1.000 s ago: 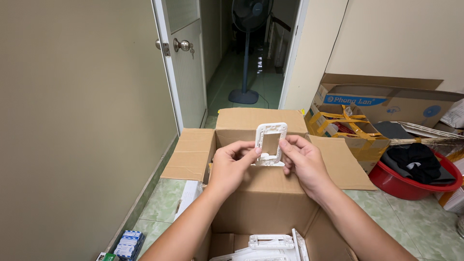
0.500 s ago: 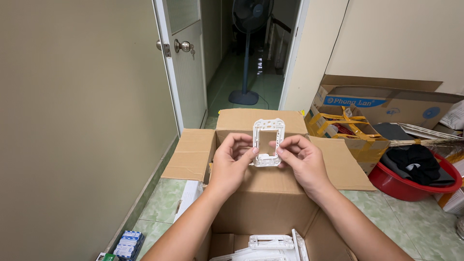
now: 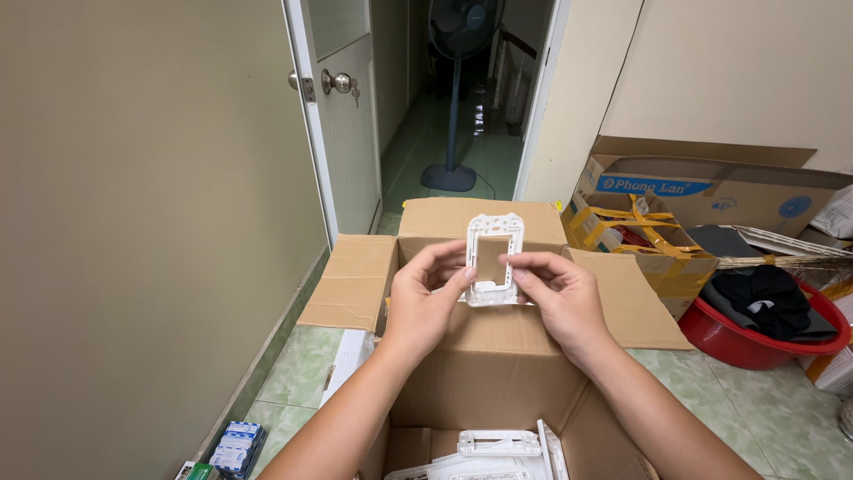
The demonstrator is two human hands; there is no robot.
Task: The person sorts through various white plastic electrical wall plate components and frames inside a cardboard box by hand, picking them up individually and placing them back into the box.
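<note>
Nearest the person, down inside the open cardboard box (image 3: 498, 373), lie more white plastic frames (image 3: 498, 443), stacked against its near wall. Above the middle of that box, both arms reach forward, and the left hand (image 3: 425, 298) and right hand (image 3: 558, 298) meet around a white plastic frame (image 3: 494, 260), a flat upright rectangle with an open window in its centre. The left grip is clenched on the frame's left edge, thumb at the front; the right grip pinches its right edge, fingertips (image 3: 515, 264) pressed to the rim. The frame stands upright in the air over the box, touching nothing but the hands. Left of the box, on the green tiled floor (image 3: 293, 373), sits a small blue and white packet (image 3: 233, 443) by the wall. Right of the box is a red basin (image 3: 755, 329) heaped with dark cloth, and just behind that a second cardboard box (image 3: 711, 191) with yellow tape on its flaps. Beyond the open box, a white door (image 3: 342, 116) with a round metal knob stands ajar, and further off in the passage is a dark standing fan (image 3: 458, 98).
</note>
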